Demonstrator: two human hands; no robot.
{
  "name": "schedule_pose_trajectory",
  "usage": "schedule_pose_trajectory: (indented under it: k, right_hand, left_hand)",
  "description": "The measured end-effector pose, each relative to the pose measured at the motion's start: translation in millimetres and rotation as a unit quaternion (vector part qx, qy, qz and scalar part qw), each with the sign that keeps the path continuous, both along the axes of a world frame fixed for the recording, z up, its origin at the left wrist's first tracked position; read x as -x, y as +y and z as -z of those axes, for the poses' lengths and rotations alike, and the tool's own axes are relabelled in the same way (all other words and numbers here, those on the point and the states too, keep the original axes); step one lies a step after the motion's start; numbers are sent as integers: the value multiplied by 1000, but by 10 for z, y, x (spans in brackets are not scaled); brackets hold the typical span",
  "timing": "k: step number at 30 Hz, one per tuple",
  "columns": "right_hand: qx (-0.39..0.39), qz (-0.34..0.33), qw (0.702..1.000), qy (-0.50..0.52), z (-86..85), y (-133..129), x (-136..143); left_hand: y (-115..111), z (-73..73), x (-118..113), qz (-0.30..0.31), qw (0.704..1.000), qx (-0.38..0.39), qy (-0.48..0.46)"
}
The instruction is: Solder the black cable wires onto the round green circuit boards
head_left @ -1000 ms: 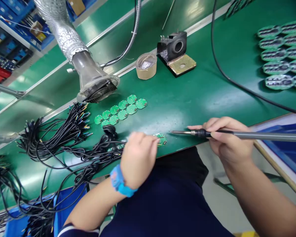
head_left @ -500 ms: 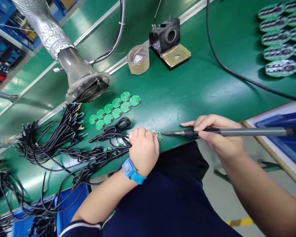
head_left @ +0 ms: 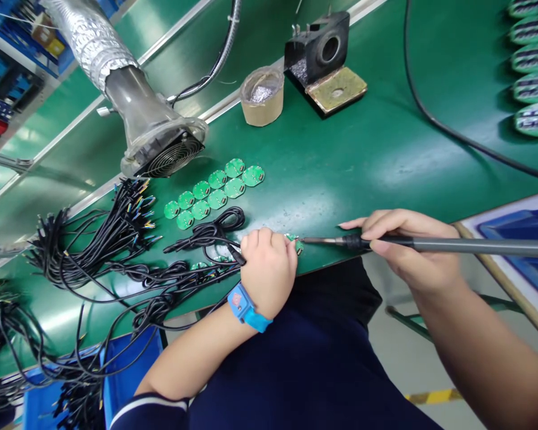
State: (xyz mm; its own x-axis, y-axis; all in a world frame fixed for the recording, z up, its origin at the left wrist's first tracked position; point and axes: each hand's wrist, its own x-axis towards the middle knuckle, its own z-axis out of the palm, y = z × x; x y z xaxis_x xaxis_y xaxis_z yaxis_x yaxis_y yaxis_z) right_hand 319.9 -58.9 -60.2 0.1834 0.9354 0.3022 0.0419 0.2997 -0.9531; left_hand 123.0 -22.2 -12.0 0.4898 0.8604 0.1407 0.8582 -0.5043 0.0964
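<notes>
My right hand holds a soldering iron level, and its tip reaches the edge of a small green circuit board. My left hand, wearing a blue wrist strap, is closed at the board's left side. A black cable runs into its curled fingers, which hide the cable's end and part of the board. Whether the tip touches a wire cannot be made out. Left of this hand lie a coiled cable and more green boards, partly covered by cables.
Two rows of round green boards lie beyond my left hand. Bundled black cables cover the left side. A fume extractor, solder-filled tub and iron stand stand behind. Larger boards sit far right; blue bins below.
The camera view has shifted slightly, so the bench items sit in different places in the picture. Both hands keep their grips, and the iron's tip stays at the board.
</notes>
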Motion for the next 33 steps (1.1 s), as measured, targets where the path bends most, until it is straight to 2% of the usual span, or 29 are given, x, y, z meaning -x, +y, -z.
schedule_pose_trajectory:
  k: [9, 17, 27, 30, 33]
  right_hand:
    - [-2, 50, 997, 51, 16, 4, 5]
    - [5, 19, 1000, -23, -8, -15, 12]
    - [10, 6, 999, -46, -41, -24, 13]
    - [11, 26, 999, -20, -23, -13, 16]
    - [6, 65, 996, 54, -12, 22, 41]
  left_hand:
    - [1, -9, -1, -1, 1000, 17, -10]
    - [5, -21, -16, -8, 999, 33, -21]
    - [39, -52, -72, -28, 997, 63, -22]
    - [57, -66, -75, -30, 996, 81, -20]
    - [80, -68, -78, -34, 994, 98, -18]
